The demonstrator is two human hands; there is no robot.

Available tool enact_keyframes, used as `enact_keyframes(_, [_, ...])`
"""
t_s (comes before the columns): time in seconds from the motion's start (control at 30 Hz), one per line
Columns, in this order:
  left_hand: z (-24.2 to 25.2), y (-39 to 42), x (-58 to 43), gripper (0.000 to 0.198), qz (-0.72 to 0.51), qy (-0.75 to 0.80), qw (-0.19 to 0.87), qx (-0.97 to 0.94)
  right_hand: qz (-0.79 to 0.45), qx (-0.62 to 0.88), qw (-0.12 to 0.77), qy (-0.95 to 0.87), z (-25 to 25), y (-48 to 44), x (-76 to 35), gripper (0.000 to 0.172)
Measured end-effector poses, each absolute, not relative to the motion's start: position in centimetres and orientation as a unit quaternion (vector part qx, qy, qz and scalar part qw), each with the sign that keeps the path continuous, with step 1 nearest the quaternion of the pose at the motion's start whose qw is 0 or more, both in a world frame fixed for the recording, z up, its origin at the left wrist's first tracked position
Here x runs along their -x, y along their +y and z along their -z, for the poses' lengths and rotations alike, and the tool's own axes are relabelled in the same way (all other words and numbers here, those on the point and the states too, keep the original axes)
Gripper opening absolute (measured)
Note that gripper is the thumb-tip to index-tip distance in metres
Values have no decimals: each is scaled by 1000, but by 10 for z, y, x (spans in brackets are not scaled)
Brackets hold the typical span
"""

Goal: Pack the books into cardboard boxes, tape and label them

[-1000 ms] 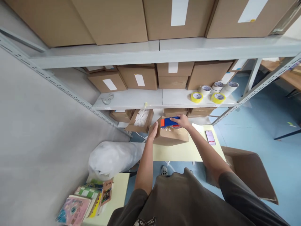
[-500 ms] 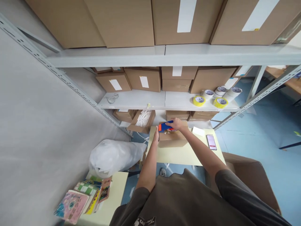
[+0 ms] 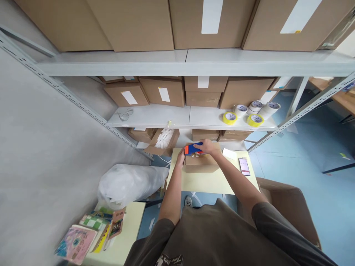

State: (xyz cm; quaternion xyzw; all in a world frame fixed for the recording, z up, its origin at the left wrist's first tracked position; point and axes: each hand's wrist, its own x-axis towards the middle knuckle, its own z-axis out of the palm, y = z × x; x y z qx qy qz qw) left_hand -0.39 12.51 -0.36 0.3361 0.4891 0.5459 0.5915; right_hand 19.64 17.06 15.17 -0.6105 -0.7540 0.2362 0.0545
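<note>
On the pale yellow table (image 3: pixel 205 183) stands a small cardboard box (image 3: pixel 202 168), with some small colourful contents partly showing at its top. My right hand (image 3: pixel 207 146) is closed on a flat blue item with an orange end (image 3: pixel 194 148), held level over the box; its exact kind is not clear. At the box's left side, my left hand (image 3: pixel 181 157) grips the edge, its fingertips close to the orange end. A white paper (image 3: pixel 229 154) and a phone (image 3: pixel 244 166) with a lit screen lie right of the box.
A grey shelf rack (image 3: pixel 155 116) ahead holds cardboard boxes, eyeglasses (image 3: pixel 125 114) and tape rolls (image 3: pixel 230 118). An open carton (image 3: pixel 163 142) with white strips sits behind left. A stuffed plastic bag (image 3: pixel 130 184) and books (image 3: pixel 79 242) are left; a large carton (image 3: pixel 288 210) is right.
My left hand has shifted slightly down along the box's side, its fingers more curled. The blue item has turned slightly more level in my right hand. The view has shifted a little.
</note>
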Motion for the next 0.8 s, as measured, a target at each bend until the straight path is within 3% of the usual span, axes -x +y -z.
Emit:
enact_keyframes(0.17, [8, 113, 0, 59, -574, 498, 591, -270, -250, 616, 49, -746, -151, 172, -193, 48])
enact_keyframes(0.4, [19, 81, 1, 75, -586, 447, 619, -272, -241, 607, 44, -756, -147, 173, -191, 44])
enact_keyframes(0.6, [6, 75, -4, 90, -553, 486, 581, -348, -244, 606, 41, -756, -141, 177, -189, 47])
enact_keyframes(0.8, [4, 78, -5, 93, -563, 478, 592, -323, -251, 601, 38, -758, -142, 175, -188, 48])
